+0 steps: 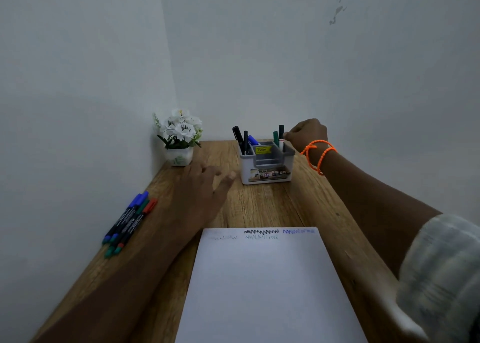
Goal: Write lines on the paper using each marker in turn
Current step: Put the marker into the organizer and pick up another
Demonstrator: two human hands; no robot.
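Wooden surface [259, 207] is topped by the paper [270, 285] near the front, while a marker [281, 132] in the grey organizer [267, 166] is pinched by the right hand [307, 133] and the left hand [202, 184] is held flat with fingers spread.

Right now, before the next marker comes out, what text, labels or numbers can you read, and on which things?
"OPL", cut off at the edge: printed label on the front of the grey-and-white marker organizer.
"42": small red-bordered tag on that label, blurred, uncertain.
Yellow price sticker: digits too blurred to read.
White print on the markers lying on the table: too small to read.
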